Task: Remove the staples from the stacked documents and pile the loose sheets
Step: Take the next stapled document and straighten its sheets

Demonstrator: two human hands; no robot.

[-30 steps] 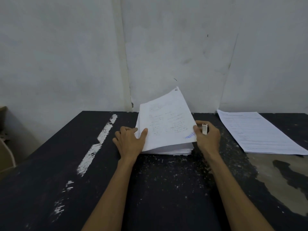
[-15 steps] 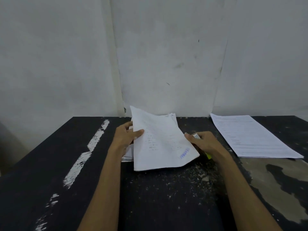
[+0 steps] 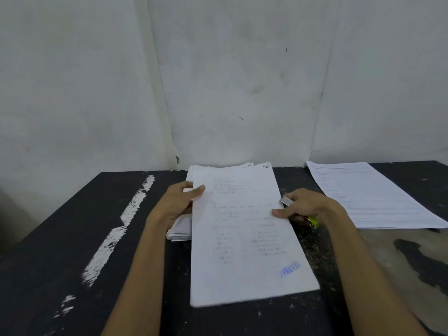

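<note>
While your left hand point(image 3: 178, 202) pinches the left edge of the document point(image 3: 242, 251) and your right hand point(image 3: 309, 206) grips a small tool point(image 3: 287, 202), thumb on the paper, it lies skewed over the stack point(image 3: 180, 230); tugging unevenly could tear the stapled corner.

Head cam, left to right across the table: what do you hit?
White paint streak → left hand → document it pinches → right hand gripping the staple remover → pile of loose sheets.
</note>
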